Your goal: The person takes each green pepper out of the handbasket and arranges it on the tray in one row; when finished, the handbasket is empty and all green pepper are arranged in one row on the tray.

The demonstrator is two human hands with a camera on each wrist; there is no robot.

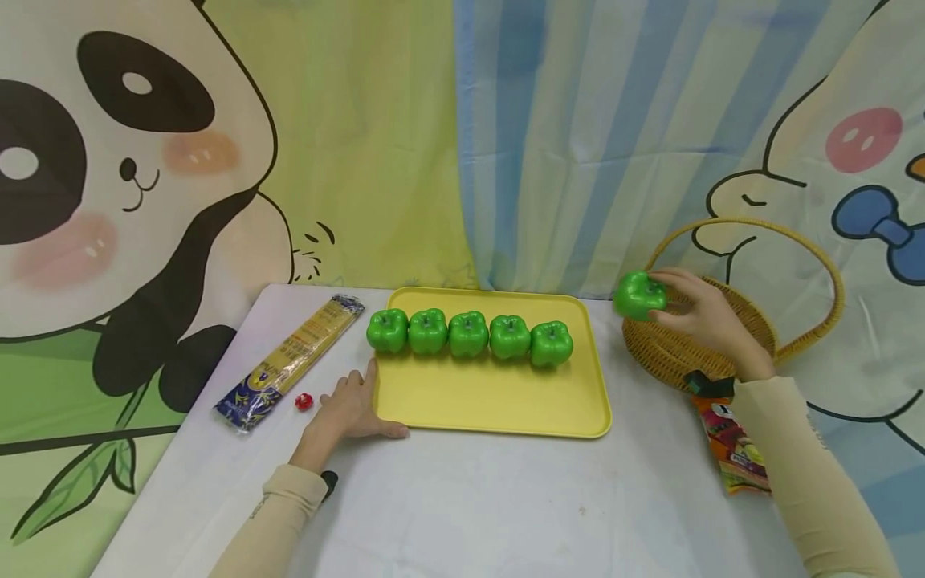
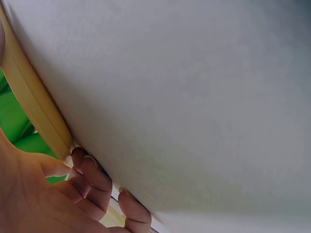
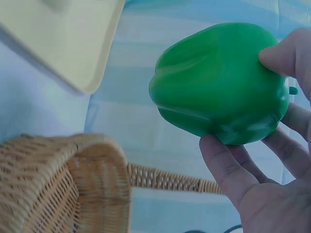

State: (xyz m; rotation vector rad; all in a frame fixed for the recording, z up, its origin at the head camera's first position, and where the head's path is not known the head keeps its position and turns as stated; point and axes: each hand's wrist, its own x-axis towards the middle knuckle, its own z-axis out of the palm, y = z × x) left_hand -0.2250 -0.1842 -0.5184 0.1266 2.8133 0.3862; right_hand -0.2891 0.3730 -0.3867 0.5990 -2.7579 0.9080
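Observation:
In the head view my right hand (image 1: pixel 690 309) holds a green bell pepper (image 1: pixel 639 296) above the left side of a wicker basket (image 1: pixel 668 353). The right wrist view shows the thumb on one side of this pepper (image 3: pixel 218 82) and the fingers on the other. A yellow tray (image 1: pixel 491 401) bears a row of several green bell peppers (image 1: pixel 468 334) along its far half. My left hand (image 1: pixel 350 405) rests at the tray's near left corner, index finger by the left edge and thumb along the front edge. Its other fingers (image 2: pixel 95 172) bend loosely against the tabletop.
A blue and yellow long packet (image 1: pixel 292 361) lies left of the tray, with a small red object (image 1: pixel 303 401) beside it. Right of the tray, a red snack packet (image 1: pixel 733 449) is partly under the right forearm. The basket's handle (image 1: pixel 831 273) arches up. Printed curtains hang behind the table.

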